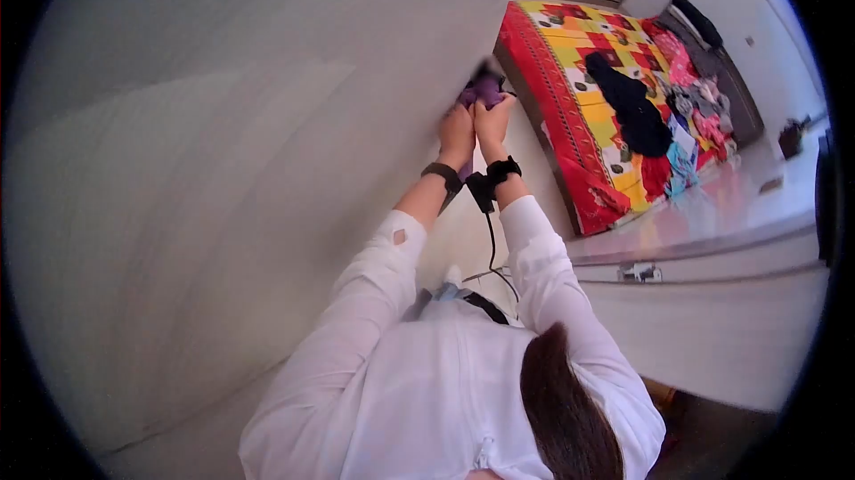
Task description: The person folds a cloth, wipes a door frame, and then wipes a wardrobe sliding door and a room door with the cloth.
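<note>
Both of my arms reach forward in white sleeves, with a dark band on each wrist. My left hand [457, 130] and my right hand [491, 122] are side by side, fingers closed on a purple cloth [485, 91]. The cloth bunches up past my fingertips, close to the pale wall, and a strip of it hangs below between my wrists. Something dark and blurred [487, 67] shows at its far end; I cannot make out what it is.
A bed [570, 137] with a red and yellow patterned cover stands at the right, with dark clothing [631, 106] and a pile of mixed clothes [704, 115] on it. The pale wall [223, 168] fills the left. A black cable [491, 244] hangs from my right wrist.
</note>
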The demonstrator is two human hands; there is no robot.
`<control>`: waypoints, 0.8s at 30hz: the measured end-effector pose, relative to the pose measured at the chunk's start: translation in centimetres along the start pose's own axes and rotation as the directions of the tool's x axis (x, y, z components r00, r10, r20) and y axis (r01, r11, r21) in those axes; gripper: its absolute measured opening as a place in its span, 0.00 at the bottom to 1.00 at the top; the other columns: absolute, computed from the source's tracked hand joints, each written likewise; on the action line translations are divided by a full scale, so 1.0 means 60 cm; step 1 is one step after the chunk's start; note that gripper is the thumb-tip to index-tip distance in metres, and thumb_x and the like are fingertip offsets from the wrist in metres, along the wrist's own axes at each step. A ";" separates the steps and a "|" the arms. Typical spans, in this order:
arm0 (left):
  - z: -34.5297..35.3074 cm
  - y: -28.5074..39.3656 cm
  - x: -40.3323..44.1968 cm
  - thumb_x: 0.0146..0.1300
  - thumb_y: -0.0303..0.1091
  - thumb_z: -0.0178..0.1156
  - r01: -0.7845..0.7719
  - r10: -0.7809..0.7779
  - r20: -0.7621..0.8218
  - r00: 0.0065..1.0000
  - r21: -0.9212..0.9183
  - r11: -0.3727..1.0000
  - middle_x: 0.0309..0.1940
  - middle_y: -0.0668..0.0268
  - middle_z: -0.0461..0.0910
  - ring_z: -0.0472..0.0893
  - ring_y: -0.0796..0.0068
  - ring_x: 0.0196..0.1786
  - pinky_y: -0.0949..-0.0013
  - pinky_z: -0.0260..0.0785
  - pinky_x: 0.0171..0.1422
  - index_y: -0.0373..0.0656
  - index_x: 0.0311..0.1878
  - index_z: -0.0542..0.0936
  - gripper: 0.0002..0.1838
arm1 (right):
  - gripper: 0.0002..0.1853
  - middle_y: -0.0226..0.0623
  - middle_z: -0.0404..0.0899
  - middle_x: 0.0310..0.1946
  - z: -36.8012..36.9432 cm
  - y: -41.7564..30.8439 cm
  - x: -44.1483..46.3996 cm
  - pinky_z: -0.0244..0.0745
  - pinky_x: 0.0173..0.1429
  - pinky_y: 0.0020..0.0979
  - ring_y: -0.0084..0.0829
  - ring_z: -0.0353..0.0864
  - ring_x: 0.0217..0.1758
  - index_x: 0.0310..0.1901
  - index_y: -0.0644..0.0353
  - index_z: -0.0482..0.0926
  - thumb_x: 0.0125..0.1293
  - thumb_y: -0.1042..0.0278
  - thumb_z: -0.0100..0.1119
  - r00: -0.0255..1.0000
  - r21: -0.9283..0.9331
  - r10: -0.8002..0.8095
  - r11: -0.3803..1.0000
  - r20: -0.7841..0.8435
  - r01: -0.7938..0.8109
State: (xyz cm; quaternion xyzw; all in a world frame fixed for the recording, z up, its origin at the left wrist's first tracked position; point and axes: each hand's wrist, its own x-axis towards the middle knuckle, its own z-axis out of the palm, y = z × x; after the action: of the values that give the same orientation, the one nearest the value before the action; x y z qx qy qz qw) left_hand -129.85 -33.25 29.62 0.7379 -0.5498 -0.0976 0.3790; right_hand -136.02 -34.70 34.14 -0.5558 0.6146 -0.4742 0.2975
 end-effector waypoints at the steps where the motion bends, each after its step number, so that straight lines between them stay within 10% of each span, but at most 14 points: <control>1: 0.009 0.003 -0.009 0.68 0.47 0.42 -0.006 0.007 0.050 0.999 -0.024 1.000 0.30 0.46 0.79 0.79 0.47 0.36 0.52 0.71 0.41 0.35 0.32 0.75 0.23 | 0.26 0.59 0.74 0.40 -0.013 0.010 -0.004 0.68 0.51 0.43 0.56 0.76 0.45 0.51 0.63 0.58 0.54 0.66 0.58 1.000 -0.002 0.000 1.000 -0.024 0.000; 11: 0.020 0.086 -0.132 0.67 0.47 0.42 -0.071 0.161 0.203 0.966 -0.388 0.919 0.32 0.43 0.78 0.78 0.43 0.37 0.49 0.68 0.43 0.32 0.32 0.78 0.25 | 0.28 0.58 0.75 0.40 -0.155 0.060 -0.054 0.69 0.49 0.43 0.53 0.76 0.44 0.47 0.66 0.60 0.51 0.61 0.62 0.986 -0.092 0.054 0.993 -0.160 -0.070; 16: 0.046 0.132 -0.172 0.67 0.49 0.42 0.076 0.057 0.329 0.943 -0.379 0.922 0.35 0.42 0.78 0.77 0.42 0.42 0.50 0.67 0.47 0.33 0.39 0.78 0.26 | 0.29 0.56 0.74 0.37 -0.224 0.106 -0.059 0.71 0.47 0.38 0.48 0.78 0.41 0.45 0.70 0.61 0.51 0.59 0.64 0.983 -0.057 0.043 0.997 -0.176 -0.053; 19: 0.080 0.140 -0.203 0.66 0.52 0.41 -0.156 0.218 0.145 0.965 -0.349 0.924 0.35 0.41 0.78 0.77 0.41 0.42 0.50 0.67 0.48 0.32 0.39 0.78 0.29 | 0.30 0.56 0.74 0.38 -0.262 0.109 -0.089 0.72 0.46 0.38 0.46 0.78 0.41 0.46 0.69 0.61 0.50 0.59 0.65 0.970 -0.046 0.095 0.993 -0.222 -0.107; 24: 0.087 0.160 -0.264 0.68 0.52 0.39 -0.136 0.251 0.355 0.901 -0.317 0.939 0.37 0.43 0.78 0.77 0.44 0.43 0.51 0.68 0.46 0.37 0.43 0.77 0.27 | 0.30 0.57 0.76 0.39 -0.328 0.135 -0.130 0.71 0.48 0.42 0.53 0.77 0.44 0.48 0.66 0.60 0.51 0.55 0.62 0.961 -0.053 0.137 0.987 -0.239 -0.154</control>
State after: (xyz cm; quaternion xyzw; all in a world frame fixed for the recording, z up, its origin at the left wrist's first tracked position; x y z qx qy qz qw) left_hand -145.81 -22.64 28.10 0.5826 -0.6657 -0.2819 0.3716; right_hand -155.25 -22.77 32.81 -0.4594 0.7011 -0.4912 0.2369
